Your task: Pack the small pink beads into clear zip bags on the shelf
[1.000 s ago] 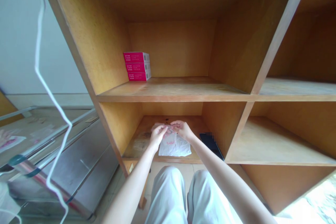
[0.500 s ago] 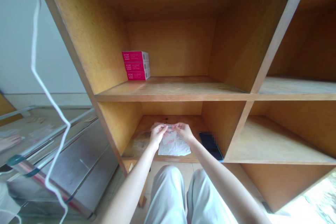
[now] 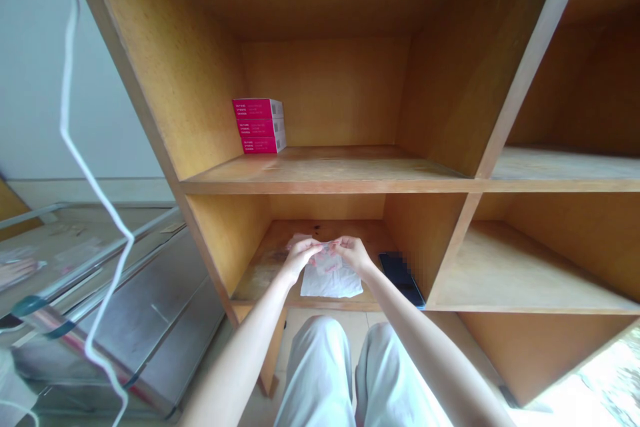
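My left hand (image 3: 302, 255) and my right hand (image 3: 354, 253) are close together over the lower shelf, fingers pinched. Between them they hold a thin clear plastic bag (image 3: 328, 260) with reddish marks, by its upper edge. Under it a white sheet (image 3: 332, 285), perhaps tissue or cloth, lies flat near the shelf's front edge. Behind my left hand another crumpled clear, pinkish piece of plastic (image 3: 297, 239) is partly hidden. A dark phone-like slab (image 3: 400, 273) rests to the right of my right hand.
Three stacked pink boxes (image 3: 260, 127) stand on the upper shelf (image 3: 340, 167) at its left. Wooden partitions (image 3: 455, 233) flank the lower compartment. On the left, a white cable (image 3: 95, 180) hangs before a metal-framed cart (image 3: 150, 300). My knees are below the shelf.
My left hand has shifted slightly right and its fingers have moved along the plastic. The bag hangs a little lower and flatter over the white sheet. Both hands keep their hold.
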`<state>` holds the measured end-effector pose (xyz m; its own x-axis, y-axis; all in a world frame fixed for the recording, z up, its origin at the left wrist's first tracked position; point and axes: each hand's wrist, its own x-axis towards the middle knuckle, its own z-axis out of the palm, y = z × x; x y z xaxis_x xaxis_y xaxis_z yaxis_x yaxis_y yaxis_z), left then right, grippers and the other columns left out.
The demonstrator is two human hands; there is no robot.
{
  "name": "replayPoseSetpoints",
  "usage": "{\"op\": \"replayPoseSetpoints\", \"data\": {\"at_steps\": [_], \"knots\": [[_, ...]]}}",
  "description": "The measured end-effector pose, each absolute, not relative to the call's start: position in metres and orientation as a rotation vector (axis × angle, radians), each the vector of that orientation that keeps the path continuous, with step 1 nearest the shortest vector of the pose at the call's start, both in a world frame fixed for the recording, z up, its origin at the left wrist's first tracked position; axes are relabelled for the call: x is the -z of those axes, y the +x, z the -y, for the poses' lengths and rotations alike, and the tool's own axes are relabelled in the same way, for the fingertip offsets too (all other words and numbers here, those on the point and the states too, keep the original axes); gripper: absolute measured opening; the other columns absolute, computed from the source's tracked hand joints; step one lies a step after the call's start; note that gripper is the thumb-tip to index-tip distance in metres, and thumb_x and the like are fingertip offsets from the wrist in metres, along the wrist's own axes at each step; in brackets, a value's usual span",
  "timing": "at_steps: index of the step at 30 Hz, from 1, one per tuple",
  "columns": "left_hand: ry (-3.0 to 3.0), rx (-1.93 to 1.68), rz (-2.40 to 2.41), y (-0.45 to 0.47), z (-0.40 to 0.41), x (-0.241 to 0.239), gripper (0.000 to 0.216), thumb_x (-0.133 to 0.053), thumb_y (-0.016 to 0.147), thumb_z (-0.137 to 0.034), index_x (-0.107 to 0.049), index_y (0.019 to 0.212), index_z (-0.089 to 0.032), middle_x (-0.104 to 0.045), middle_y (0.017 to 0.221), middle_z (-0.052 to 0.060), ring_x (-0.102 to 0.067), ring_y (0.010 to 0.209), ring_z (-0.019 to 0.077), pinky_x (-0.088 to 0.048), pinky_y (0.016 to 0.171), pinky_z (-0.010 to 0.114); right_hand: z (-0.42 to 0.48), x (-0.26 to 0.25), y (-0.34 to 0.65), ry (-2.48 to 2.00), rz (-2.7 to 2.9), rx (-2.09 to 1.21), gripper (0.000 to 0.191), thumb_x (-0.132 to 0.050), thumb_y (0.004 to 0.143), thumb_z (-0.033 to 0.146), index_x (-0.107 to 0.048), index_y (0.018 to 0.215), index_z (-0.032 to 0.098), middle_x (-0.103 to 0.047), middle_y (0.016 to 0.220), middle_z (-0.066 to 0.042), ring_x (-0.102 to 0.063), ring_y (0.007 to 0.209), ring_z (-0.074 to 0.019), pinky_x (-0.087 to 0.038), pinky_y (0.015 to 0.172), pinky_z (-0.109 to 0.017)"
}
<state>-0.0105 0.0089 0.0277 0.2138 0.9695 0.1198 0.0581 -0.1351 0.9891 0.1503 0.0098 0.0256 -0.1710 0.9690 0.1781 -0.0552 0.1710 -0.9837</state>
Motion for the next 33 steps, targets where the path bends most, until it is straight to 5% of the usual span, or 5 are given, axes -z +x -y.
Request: {"op": "replayPoseSetpoints", "data": {"at_steps": [7,33], "knots": [[1.640,-1.107,-1.077,-0.006,-0.013,-0.032,0.028,-0.059,0.068,-0.041,-0.065,0.075,-0.013,-0.064,0.070,0.005,-0.055,0.059,0.0128,-0.040,0.049,0.021,-0.014,-0.023,0.144,-0.928,1.423,-1.138,0.015,-0.058,0.064,0.029,-0.058,0.065,0.015,-0.065,0.066,-0.005,-0.060,0.064,-0.0159,-0.047,0.061,-0.026],[1.853,-1.021,-1.368,-0.024,-0.018,-0.041,0.026,-0.070,0.055,-0.041,-0.070,0.062,-0.016,-0.067,0.059,0.005,-0.057,0.055,0.0176,-0.036,0.051,0.025,-0.015,-0.013,0.161,-1.001,1.662,-1.026,0.032,-0.059,0.069,0.043,-0.067,0.070,0.012,-0.068,0.071,-0.008,-0.060,0.064,-0.0184,-0.044,0.059,-0.026]]}}
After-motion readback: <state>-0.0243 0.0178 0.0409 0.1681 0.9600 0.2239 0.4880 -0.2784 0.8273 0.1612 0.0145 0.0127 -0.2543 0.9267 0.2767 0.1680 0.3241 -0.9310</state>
